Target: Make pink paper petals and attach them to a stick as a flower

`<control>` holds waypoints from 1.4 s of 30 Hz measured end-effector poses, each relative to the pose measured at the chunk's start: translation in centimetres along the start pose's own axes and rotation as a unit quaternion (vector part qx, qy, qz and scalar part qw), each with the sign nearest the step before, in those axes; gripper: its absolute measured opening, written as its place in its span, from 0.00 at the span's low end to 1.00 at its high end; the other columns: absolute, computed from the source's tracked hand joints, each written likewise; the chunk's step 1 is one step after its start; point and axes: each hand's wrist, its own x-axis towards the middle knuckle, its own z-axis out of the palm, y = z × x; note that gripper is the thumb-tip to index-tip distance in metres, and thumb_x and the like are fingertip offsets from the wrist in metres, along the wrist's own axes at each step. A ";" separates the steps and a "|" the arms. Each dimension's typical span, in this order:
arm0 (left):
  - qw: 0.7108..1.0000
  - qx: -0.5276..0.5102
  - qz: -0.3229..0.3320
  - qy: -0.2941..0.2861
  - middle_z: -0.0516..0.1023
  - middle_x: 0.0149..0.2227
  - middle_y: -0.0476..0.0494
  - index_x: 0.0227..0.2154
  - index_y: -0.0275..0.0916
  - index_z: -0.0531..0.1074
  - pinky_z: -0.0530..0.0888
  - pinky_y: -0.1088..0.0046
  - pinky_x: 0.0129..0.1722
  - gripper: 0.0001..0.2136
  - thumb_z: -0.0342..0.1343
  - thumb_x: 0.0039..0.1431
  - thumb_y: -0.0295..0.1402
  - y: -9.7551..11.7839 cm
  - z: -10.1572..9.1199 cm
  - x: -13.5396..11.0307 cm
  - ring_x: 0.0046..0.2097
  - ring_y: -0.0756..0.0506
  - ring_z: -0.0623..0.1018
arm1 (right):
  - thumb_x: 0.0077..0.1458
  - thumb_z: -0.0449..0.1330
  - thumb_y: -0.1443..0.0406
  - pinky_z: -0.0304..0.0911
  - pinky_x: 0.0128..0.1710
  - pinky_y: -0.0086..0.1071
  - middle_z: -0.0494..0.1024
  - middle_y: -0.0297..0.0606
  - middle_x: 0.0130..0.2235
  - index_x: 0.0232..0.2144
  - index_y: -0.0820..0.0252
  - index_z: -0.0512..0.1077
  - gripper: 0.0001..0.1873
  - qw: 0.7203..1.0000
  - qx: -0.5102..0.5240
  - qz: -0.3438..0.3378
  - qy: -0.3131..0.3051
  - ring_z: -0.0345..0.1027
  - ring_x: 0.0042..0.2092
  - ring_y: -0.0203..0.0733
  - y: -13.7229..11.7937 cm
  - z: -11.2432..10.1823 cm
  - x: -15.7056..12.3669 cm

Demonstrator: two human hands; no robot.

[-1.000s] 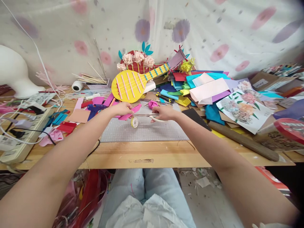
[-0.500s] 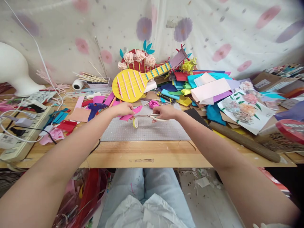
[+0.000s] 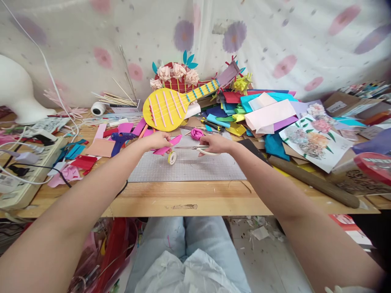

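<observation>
My left hand (image 3: pixel 157 141) is closed on a strip of bright pink paper (image 3: pixel 174 142) held over the grey cutting mat (image 3: pixel 195 169). My right hand (image 3: pixel 215 143) grips a pair of scissors (image 3: pixel 190 148) with pale handles, the blades pointing left toward the pink strip. A small roll of tape (image 3: pixel 172 158) stands on the mat just below the blades. A small pink paper flower (image 3: pixel 197 133) lies just beyond my right hand.
A yellow paper guitar (image 3: pixel 171 107) leans against a pile of coloured paper sheets (image 3: pixel 259 112). A blue glue gun (image 3: pixel 120 139) lies at left, a power strip (image 3: pixel 27 171) with cables further left. A wooden rolling pin (image 3: pixel 314 182) and a flower picture (image 3: pixel 314 140) sit right.
Both hands stay nearly where they were over the mat; the tape roll under the scissors has swung slightly. The view shifted a little.
</observation>
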 end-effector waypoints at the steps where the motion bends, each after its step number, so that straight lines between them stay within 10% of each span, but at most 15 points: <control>1: 1.000 -0.011 -0.003 0.001 0.77 0.23 0.47 0.23 0.39 0.63 0.71 0.75 0.24 0.08 0.59 0.42 0.30 -0.1 0.0 -0.1 0.30 0.45 0.78 | 0.37 0.60 0.43 0.48 0.27 0.27 0.72 0.33 0.30 0.29 0.57 0.67 0.26 1.000 0.009 0.009 0.007 0.62 0.31 0.36 0.4 0.1 -0.2; 8: 0.999 -0.035 -0.018 0.019 0.76 0.22 0.47 0.23 0.38 0.63 0.71 0.74 0.25 0.09 0.59 0.43 0.28 -0.2 -0.3 -0.9 0.28 0.46 0.77 | 0.44 0.59 0.52 0.55 0.29 0.32 0.73 0.41 0.35 0.35 0.58 0.64 0.20 0.953 0.081 0.223 0.189 0.66 0.35 0.43 4.6 2.7 -2.3; 13: 0.999 -0.023 -0.014 0.034 0.77 0.23 0.47 0.24 0.38 0.63 0.71 0.75 0.26 0.08 0.59 0.42 0.29 -0.1 -0.3 -1.2 0.29 0.46 0.78 | 0.47 0.56 0.55 0.59 0.37 0.41 0.73 0.47 0.37 0.38 0.60 0.65 0.18 0.935 0.041 0.309 0.169 0.66 0.40 0.51 6.1 4.7 -3.3; 21: 0.997 0.014 0.000 0.072 0.77 0.24 0.47 0.24 0.39 0.64 0.68 0.77 0.23 0.09 0.60 0.41 0.32 -0.3 -0.3 -1.0 0.26 0.48 0.76 | 0.49 0.56 0.61 0.58 0.46 0.41 0.71 0.47 0.43 0.39 0.61 0.68 0.14 0.942 0.057 0.187 0.273 0.63 0.47 0.49 1.3 3.7 -2.3; 29: 0.997 0.031 0.023 0.065 0.75 0.23 0.50 0.26 0.39 0.64 0.63 0.79 0.20 0.07 0.56 0.46 0.35 -0.6 0.4 -0.9 0.25 0.51 0.73 | 0.44 0.61 0.54 0.60 0.33 0.30 0.72 0.35 0.39 0.34 0.58 0.66 0.18 0.934 0.295 0.042 0.198 0.64 0.31 0.33 -8.8 6.8 2.4; 42: 0.993 0.008 0.036 0.112 0.73 0.23 0.50 0.25 0.38 0.66 0.66 0.78 0.23 0.10 0.60 0.43 0.36 -1.7 0.7 -0.4 0.25 0.51 0.72 | 0.44 0.60 0.56 0.54 0.27 0.29 0.70 0.30 0.24 0.21 0.58 0.64 0.13 0.903 0.372 0.090 0.193 0.63 0.27 0.35 -9.8 7.3 4.4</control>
